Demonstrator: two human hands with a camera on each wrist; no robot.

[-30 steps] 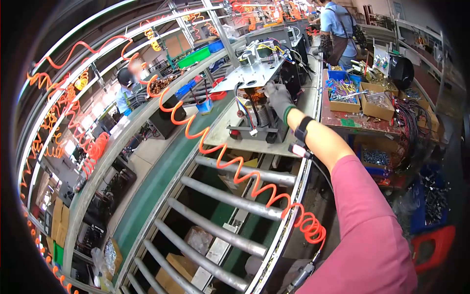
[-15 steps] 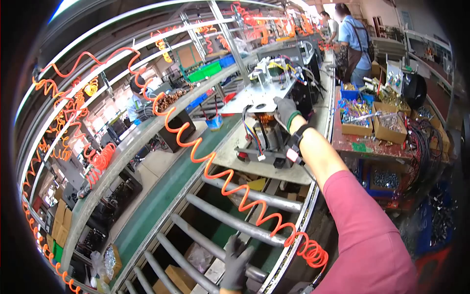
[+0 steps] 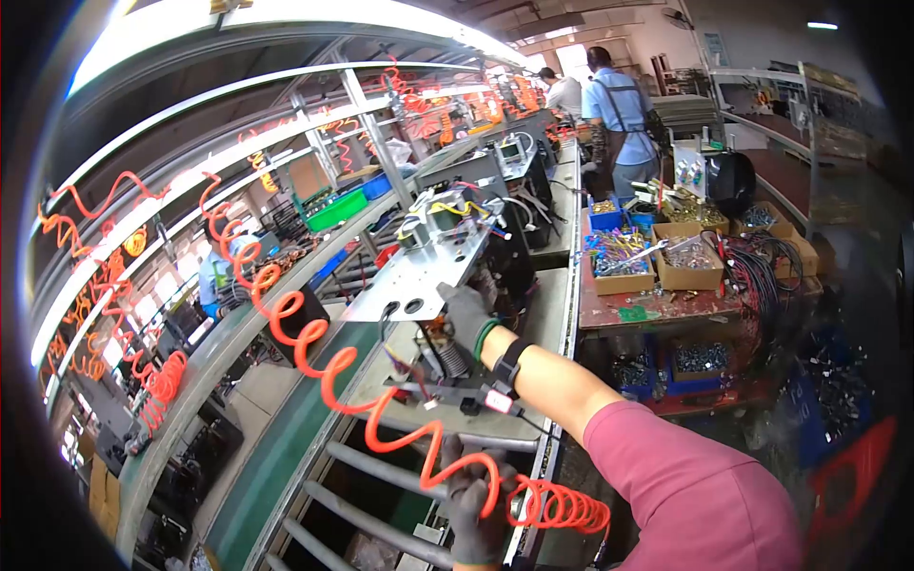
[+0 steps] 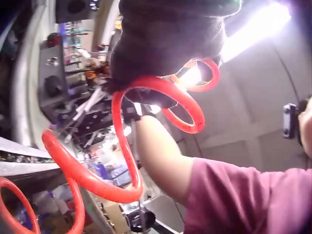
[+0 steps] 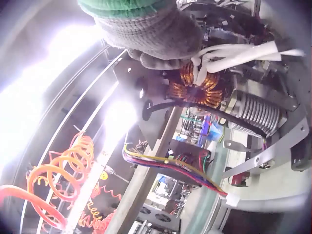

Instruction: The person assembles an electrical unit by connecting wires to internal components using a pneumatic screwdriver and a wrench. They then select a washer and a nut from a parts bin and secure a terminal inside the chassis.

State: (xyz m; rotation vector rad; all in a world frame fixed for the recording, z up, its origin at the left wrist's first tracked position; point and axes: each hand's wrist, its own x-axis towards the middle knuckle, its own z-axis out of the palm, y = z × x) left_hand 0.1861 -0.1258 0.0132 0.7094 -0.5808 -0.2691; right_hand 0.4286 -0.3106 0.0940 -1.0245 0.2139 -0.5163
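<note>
My gloved right hand (image 3: 465, 314) holds the near right edge of a silvery metal plate (image 3: 376, 295) on a partly built machine, fingers over its top. Beneath the plate, the right wrist view shows a copper-wound ring coil (image 5: 213, 93), a ribbed metal cylinder (image 5: 258, 114) and a loose bundle of coloured wires (image 5: 180, 170) ending in a white connector (image 5: 233, 200). Low in the head view, my gloved left hand (image 3: 473, 519) grips an orange coiled air hose (image 4: 100, 187) over the rollers. Part of the left fingers is hidden behind the hose.
Metal rollers (image 3: 371, 514) run along the near conveyor. At right, a red bench (image 3: 609, 306) bears cardboard boxes of small parts (image 3: 687, 276) and bundled dark cables (image 3: 762, 276). Another person (image 3: 619, 124) stands farther along the line. A green bin (image 3: 335, 211) sits on the far rail.
The left hand has come into view and moved up to the orange hose. The right hand stays at the metal plate's edge. The head view has tilted up and shifted.
</note>
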